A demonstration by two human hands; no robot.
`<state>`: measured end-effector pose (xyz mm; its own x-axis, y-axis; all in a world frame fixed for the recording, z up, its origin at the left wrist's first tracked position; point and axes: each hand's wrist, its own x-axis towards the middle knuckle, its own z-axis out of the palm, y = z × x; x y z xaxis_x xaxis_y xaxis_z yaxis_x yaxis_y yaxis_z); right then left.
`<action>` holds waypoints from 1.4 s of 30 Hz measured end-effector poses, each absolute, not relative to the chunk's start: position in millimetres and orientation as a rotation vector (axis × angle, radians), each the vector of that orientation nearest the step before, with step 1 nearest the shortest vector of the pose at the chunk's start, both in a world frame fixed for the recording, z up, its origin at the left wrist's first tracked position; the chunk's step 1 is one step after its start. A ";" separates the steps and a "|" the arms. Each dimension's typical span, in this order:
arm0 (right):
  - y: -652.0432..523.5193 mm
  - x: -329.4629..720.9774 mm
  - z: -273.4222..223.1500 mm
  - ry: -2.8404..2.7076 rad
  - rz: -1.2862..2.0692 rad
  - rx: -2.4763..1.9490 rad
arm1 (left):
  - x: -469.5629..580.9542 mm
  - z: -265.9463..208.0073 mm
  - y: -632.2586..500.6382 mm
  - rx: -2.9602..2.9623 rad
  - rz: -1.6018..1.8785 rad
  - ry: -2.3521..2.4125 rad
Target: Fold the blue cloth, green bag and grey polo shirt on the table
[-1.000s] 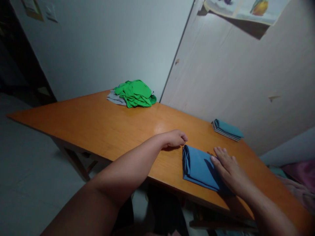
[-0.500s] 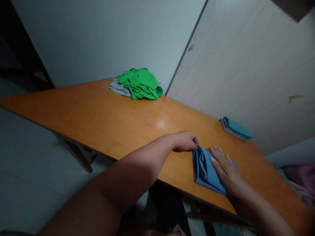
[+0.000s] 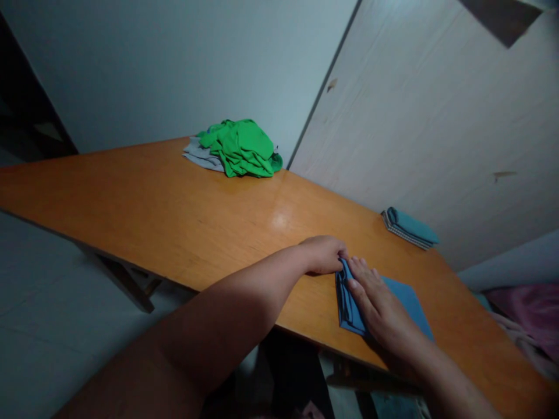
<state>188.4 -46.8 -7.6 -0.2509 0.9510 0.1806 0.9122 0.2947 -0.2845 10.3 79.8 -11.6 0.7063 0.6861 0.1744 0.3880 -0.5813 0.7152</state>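
A folded blue cloth (image 3: pixel 408 299) lies near the front edge of the wooden table (image 3: pixel 174 209), its layered edge facing left. My left hand (image 3: pixel 325 255) is closed at the cloth's far left corner, pinching it with curled fingers. Flat on top of the cloth, close to its left edge, rests my right hand (image 3: pixel 378 299) with fingers stretched out. The right palm and fingers hide part of the cloth's upper face.
A heap of green clothing (image 3: pixel 244 148) with a grey piece (image 3: pixel 203 156) under it sits at the back by the wall. Folded teal and checked cloths (image 3: pixel 413 227) are stacked at the back right. Pink fabric (image 3: pixel 524 314) shows beyond the table's right end.
My right hand has slid left across the cloth, pressing its puffed left folds flatter. My left hand has stayed at the corner. The whole view has shifted slightly.
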 end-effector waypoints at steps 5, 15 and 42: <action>-51.1 189.1 -13.6 -2.299 0.125 -1.719 | 10.2 -13.2 80.0 2.229 0.604 0.854; -49.9 182.0 -13.9 -2.305 0.114 -1.719 | 9.7 -16.3 80.9 2.184 0.652 0.868; -105.2 310.8 -35.9 -0.850 0.668 -1.358 | 107.9 23.3 4.8 2.765 0.471 0.699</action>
<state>310.8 -105.2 -35.9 0.5485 0.8256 0.1325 0.0663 0.1150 -0.9911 107.9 4.8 23.3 0.8326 0.4958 0.2469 0.4150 -0.8537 0.3148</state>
